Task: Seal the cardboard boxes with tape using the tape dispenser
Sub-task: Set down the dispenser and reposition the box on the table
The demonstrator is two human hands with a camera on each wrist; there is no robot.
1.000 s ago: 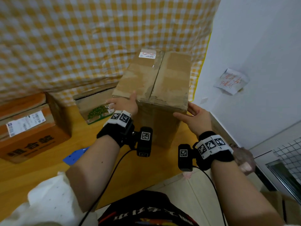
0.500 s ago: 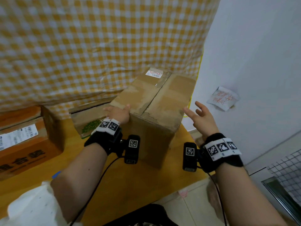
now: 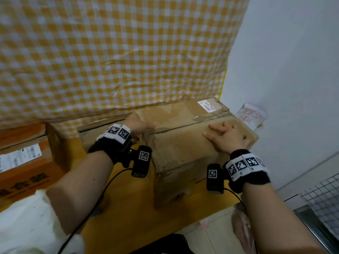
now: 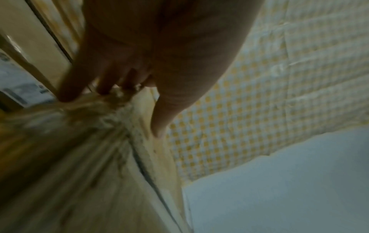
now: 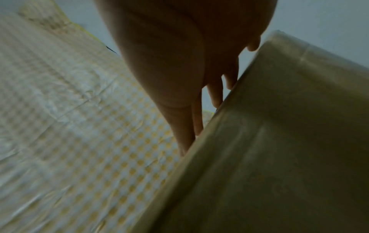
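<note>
A worn brown cardboard box (image 3: 183,149) lies on the wooden table (image 3: 128,208), its top seam running left to right and a white label (image 3: 208,105) at its far right corner. My left hand (image 3: 137,124) rests on the box's left end, fingers straight and touching the ragged edge (image 4: 95,100). My right hand (image 3: 226,138) lies flat on the top near the right end, fingers spread. In the right wrist view the right hand's fingertips (image 5: 216,100) meet the box's edge (image 5: 279,141). No tape dispenser is in view.
An orange printed box (image 3: 23,173) stands at the left, with another carton (image 3: 91,130) behind my left wrist. Yellow checked cloth (image 3: 110,52) hangs behind. A white wall (image 3: 293,70) with a paper note (image 3: 252,116) is close on the right. A wire grid (image 3: 322,197) sits lower right.
The box has swung round so its long side faces me. My right hand went from beside the box onto its top. My left hand stayed at the left end.
</note>
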